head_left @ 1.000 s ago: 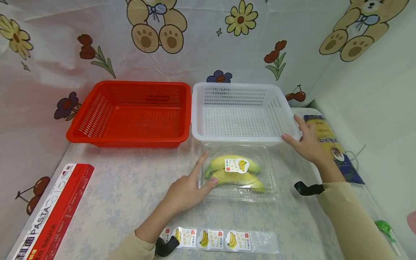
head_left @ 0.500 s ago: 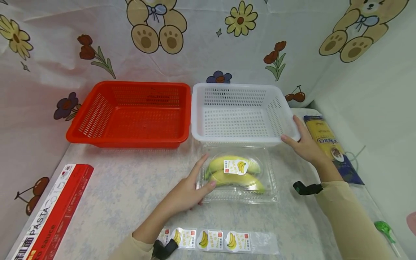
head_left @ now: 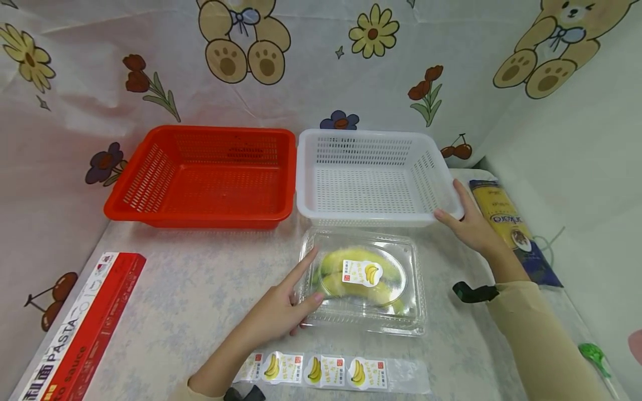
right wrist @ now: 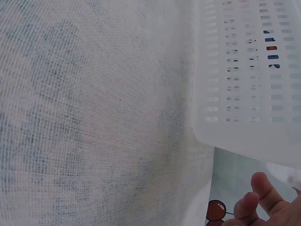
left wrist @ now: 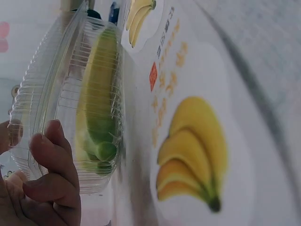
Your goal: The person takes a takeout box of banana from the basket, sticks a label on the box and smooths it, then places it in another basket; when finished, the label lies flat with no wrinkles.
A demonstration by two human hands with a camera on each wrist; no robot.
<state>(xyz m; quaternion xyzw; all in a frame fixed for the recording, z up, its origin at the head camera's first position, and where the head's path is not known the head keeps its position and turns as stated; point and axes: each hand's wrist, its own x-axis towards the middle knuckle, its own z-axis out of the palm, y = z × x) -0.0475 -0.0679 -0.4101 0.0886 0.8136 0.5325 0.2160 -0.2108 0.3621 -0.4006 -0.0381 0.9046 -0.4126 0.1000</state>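
A clear plastic clamshell box (head_left: 361,320) with greenish-yellow bananas inside lies in front of the white basket (head_left: 371,214). A banana-print label (head_left: 362,273) sits on its lid. My left hand (head_left: 278,306) grips the box's left edge, thumb over the lid and index finger along the side. In the left wrist view, curled fingers (left wrist: 54,165) press under the rim beside the bananas (left wrist: 99,99). At the basket's front right corner, my right hand (head_left: 473,225) holds the rim between thumb and index finger. Its other fingers (right wrist: 263,200) hang below the basket in the right wrist view.
A red basket (head_left: 225,217) stands left of the white one. A strip of banana stickers (head_left: 326,370) lies at the front. Left is a red pasta box (head_left: 95,323); right, a yellow-and-blue packet (head_left: 511,228) and a green-topped item (head_left: 594,353). A patterned cloth hangs behind.
My left hand has drawn the clamshell box toward the front, away from the white basket, and the box has turned slightly. The right hand and both baskets have stayed put.
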